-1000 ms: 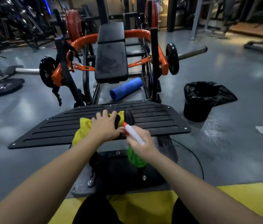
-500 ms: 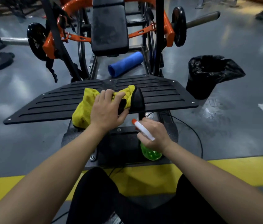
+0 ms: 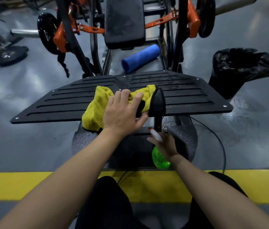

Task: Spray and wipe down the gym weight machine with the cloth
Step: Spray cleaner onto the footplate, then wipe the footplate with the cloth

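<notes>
The weight machine has a wide black ribbed footplate (image 3: 188, 96) in front of me, a black seat pad (image 3: 123, 22) behind it and orange arms. My left hand (image 3: 123, 111) presses a yellow cloth (image 3: 95, 108) onto the near middle of the footplate, next to a black pointed bracket (image 3: 158, 103). My right hand (image 3: 166, 144) holds a green spray bottle (image 3: 159, 157) with a white and red nozzle, low beside the machine's base, just under the plate's near edge.
A black-lined trash bin (image 3: 239, 70) stands on the floor to the right. A blue foam roller (image 3: 140, 57) lies behind the footplate. Weight plates (image 3: 10, 54) lie at the left. A yellow floor stripe (image 3: 14, 185) runs under my knees, and a black cable (image 3: 221, 146) curves along the right.
My view has tilted down and come closer. My right hand lowered the spray bottle from the plate to the base. My left hand stays on the cloth.
</notes>
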Motion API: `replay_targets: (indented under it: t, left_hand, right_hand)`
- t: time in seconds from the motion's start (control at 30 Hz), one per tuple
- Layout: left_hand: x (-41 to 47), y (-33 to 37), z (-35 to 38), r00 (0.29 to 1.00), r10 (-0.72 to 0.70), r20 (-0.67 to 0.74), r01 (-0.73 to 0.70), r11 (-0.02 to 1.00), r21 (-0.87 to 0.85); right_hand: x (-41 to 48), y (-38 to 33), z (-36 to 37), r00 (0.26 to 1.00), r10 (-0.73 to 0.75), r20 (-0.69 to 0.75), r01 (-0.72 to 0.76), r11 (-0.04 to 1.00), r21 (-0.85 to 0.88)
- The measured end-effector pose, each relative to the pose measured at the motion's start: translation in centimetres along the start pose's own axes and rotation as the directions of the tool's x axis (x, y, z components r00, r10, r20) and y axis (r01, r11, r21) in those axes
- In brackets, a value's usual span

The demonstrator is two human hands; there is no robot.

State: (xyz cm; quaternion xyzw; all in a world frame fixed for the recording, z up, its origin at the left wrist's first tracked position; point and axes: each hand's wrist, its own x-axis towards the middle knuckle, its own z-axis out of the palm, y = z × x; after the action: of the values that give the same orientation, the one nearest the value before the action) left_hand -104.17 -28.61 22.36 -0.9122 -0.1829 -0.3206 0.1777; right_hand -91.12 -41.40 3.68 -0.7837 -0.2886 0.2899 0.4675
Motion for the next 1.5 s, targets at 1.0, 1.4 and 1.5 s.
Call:
replay_targets:
  t: [1.0,1.4,1.5]
  left_hand:
    - [3.7,-0.3,-3.2,0.897,-0.188,0.4,0.269,0.95,-0.156]
    - [11.4,-0.1,-9.4,0.46,-0.172,0.871,0.852,0.36,-0.379]
    - [12.9,1.2,-11.5,0.453,0.006,0.892,0.876,-0.191,-0.443]
  right_hand:
    - [-6.5,-16.1,-4.1,0.948,0.05,0.313,0.165,0.765,-0.622]
    - [-8.7,-25.5,-13.9,0.959,-0.273,0.074,0.28,0.953,-0.114]
    - [-8.6,-25.6,-13.8,0.948,-0.299,0.11,0.303,0.953,-0.02]
